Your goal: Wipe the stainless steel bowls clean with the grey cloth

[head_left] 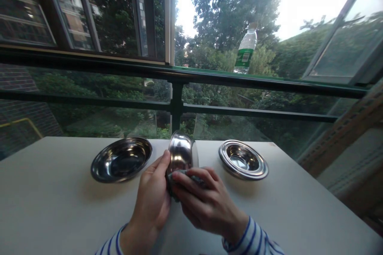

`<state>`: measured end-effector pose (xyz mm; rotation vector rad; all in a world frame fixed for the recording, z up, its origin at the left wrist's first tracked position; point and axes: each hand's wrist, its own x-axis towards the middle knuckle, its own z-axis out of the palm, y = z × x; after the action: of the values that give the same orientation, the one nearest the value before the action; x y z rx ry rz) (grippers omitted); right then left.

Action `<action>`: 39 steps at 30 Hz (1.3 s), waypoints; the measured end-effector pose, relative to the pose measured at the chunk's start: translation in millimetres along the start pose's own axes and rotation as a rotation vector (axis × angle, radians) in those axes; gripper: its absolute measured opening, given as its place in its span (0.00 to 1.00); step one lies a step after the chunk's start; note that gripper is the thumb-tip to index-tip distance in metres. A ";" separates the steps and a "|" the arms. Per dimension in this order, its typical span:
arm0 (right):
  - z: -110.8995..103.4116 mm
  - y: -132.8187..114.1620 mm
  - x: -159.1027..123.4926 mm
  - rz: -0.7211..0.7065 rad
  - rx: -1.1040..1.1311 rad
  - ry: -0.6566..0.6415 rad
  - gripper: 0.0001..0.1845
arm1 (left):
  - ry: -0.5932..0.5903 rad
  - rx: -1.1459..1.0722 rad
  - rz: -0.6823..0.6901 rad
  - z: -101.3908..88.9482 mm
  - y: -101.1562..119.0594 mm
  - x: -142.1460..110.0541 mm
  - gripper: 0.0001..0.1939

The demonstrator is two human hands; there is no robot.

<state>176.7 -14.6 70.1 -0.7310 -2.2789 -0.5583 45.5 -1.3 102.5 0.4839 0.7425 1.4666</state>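
Observation:
A shiny metal bowl (181, 149) is held up on its side above the table. My left hand (154, 195) grips its left edge, thumb along the rim. In my right hand (206, 199) is a bunched dark grey-green cloth (172, 185), pressed against the lower part of the bowl; the fingers hide most of it. Left of my hands, a wide metal bowl (122, 159) rests on the table. To the right sit metal dishes with broad rims (260, 171), which look stacked.
The white table (68, 215) reaches to a dark green railing (209, 76) with glass below it. A clear plastic bottle with a green label (244, 55) stands on the railing's far side. An open window frame (172, 16) and trees lie beyond.

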 end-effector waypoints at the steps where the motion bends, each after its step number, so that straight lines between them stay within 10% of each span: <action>1: -0.9 0.3 0.8 0.018 -0.016 0.007 0.16 | -0.017 0.007 -0.007 -0.5 -1.3 -1.1 0.08; 27: -11.3 18.7 0.0 0.254 0.055 0.045 0.18 | -0.106 0.132 -0.059 -0.5 -17.3 -11.8 0.12; 39: -6.4 5.0 0.6 0.002 0.027 0.025 0.17 | -0.057 0.129 -0.007 -1.0 -3.6 -3.8 0.14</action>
<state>182.4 -14.2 75.8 -0.7089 -2.2585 -0.5314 47.5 -5.4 99.9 0.6179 0.7955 1.3980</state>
